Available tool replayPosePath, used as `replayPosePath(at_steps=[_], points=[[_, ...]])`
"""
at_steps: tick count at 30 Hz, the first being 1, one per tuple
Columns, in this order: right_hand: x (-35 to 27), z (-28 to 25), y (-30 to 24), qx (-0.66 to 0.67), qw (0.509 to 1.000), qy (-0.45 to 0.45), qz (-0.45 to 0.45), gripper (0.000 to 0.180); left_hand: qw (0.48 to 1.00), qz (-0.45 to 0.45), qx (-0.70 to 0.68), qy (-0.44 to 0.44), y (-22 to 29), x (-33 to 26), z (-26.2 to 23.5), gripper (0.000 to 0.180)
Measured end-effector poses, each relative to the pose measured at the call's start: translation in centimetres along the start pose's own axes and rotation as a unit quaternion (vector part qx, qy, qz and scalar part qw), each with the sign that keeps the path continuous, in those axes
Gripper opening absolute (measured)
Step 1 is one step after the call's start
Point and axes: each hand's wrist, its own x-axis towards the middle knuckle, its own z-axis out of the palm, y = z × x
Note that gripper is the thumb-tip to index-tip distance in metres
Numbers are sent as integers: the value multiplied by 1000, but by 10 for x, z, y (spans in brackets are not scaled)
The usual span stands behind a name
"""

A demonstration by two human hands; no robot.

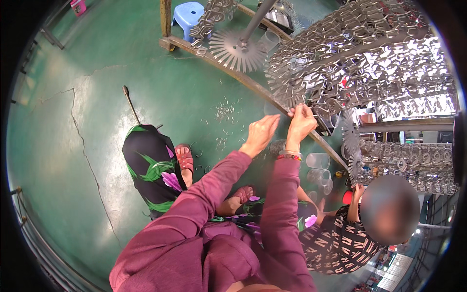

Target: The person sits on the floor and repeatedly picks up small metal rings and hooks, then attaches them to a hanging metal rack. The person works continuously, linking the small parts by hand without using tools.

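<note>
My left hand [261, 135] is held out over the floor, its fingers drawn together at the tips; anything between them is too small to make out. Just to its right, my right hand [301, 124] has its fingers curled in a pinch beside the lower edge of a large rack of shiny bent metal pieces [360, 58]. What the right fingers hold, if anything, cannot be made out. The pieces hang in dense rows along the rack, with a slotted metal disc [292, 92] at its near end, close to my fingertips.
A wooden frame beam [219, 61] runs diagonally below the racks. Small metal bits [224, 113] lie scattered on the green floor [63, 155]. Clear plastic cups [318, 161] stand right of my hands. A co-worker [340, 233] sits close at the right. A blue stool [188, 17] stands beyond the beam.
</note>
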Motion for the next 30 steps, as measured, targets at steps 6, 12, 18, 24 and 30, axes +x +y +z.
replayPosePath(at_steps=[6,12,18,24,30], points=[[1,6,10,6,998,10,-67,22,987,-154,-15,36,-79,-44,-51,15],[7,4,17,-156,977,41,-142,22,953,-289,52,76,-158,-10,-121,21],[17,9,31,-45,988,57,-134,30,874,-122,255,-396,-194,38,-126,18],[24,-3,37,-57,984,53,-160,27,719,-32,168,-673,-187,-28,-102,10],[60,-15,57,151,987,32,-41,11,773,17,146,-617,-183,-124,-105,11]])
